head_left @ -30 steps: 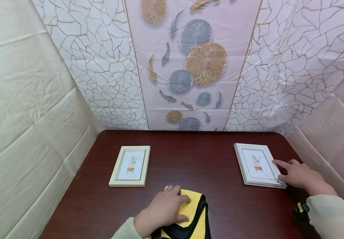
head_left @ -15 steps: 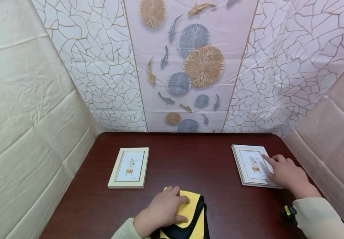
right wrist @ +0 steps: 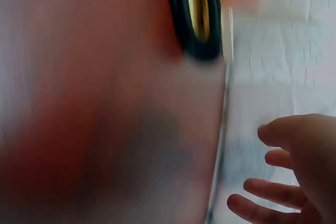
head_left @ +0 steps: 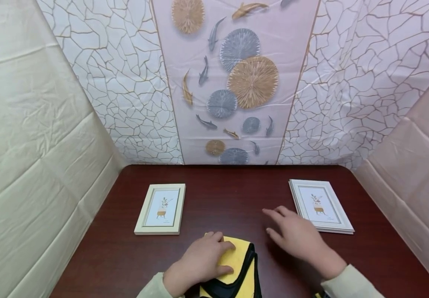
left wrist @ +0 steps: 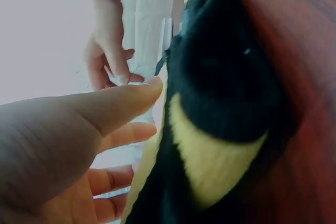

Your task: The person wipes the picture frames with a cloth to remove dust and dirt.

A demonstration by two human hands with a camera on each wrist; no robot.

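Note:
My left hand [head_left: 201, 258] rests on a folded yellow cloth with black edging [head_left: 238, 256] at the table's near middle. Its fingers lie loosely spread over the top, and the left wrist view shows the thumb along the upper side of the thick, fuzzy cloth [left wrist: 215, 156]. To the right, my right hand [head_left: 298, 236] hovers over the table with nothing in it, fingers loosely extended toward the left. Just beyond it lies a white picture frame [head_left: 324, 207] with layered edges, showing a plant print. On the left lies a cream picture frame [head_left: 162, 209] with a similar print.
Everything lies on a dark red-brown table [head_left: 229, 198]. Pale fabric walls stand along its left and right sides. A hanging patterned cloth [head_left: 236, 124] with fish and round motifs closes off the back.
My right hand has left the white picture frame and moved left toward the yellow cloth. My left hand stays on the cloth, and both picture frames stay in place.

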